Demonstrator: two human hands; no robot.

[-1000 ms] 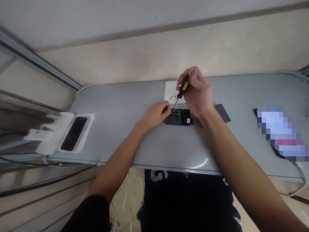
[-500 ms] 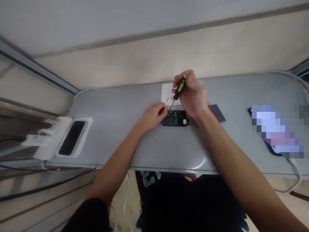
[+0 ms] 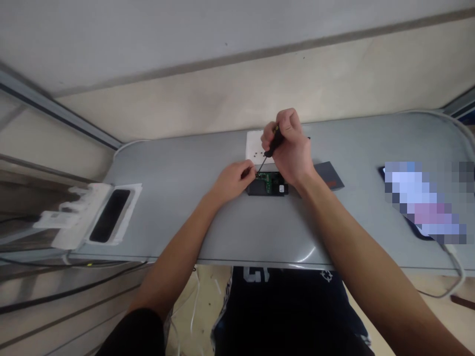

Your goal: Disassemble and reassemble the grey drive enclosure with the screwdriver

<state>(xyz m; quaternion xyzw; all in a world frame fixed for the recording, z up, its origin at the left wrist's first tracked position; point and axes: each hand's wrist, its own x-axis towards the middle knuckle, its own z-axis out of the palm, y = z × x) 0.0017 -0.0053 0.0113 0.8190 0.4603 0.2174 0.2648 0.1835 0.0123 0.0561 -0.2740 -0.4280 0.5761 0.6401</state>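
My right hand (image 3: pixel 291 148) is wrapped round the black handle of a screwdriver (image 3: pixel 275 142), whose thin shaft slants down to the left. Its tip meets the upper left corner of an opened black electronic device (image 3: pixel 267 184) with a green circuit board showing. At that same corner my left hand (image 3: pixel 237 179) has thumb and fingers pinched together beside the tip; what lies between them is hidden. Behind the device is a white sheet (image 3: pixel 252 140) bearing several small dark screws (image 3: pixel 255 155). A dark grey flat panel (image 3: pixel 328 176) rests to the right, partly behind my right wrist.
On the grey table (image 3: pixel 237 232), a black phone (image 3: pixel 110 216) lies at the left beside a white power strip (image 3: pixel 79 217) with plugs. A lit, blurred-out phone (image 3: pixel 419 198) lies at the right with a white cable (image 3: pixel 460 269). A wall borders the table's far edge.
My right hand has turned the screwdriver handle, its yellow marking now mostly covered by the fingers. My left hand stays at the device's corner. The view has shifted slightly.
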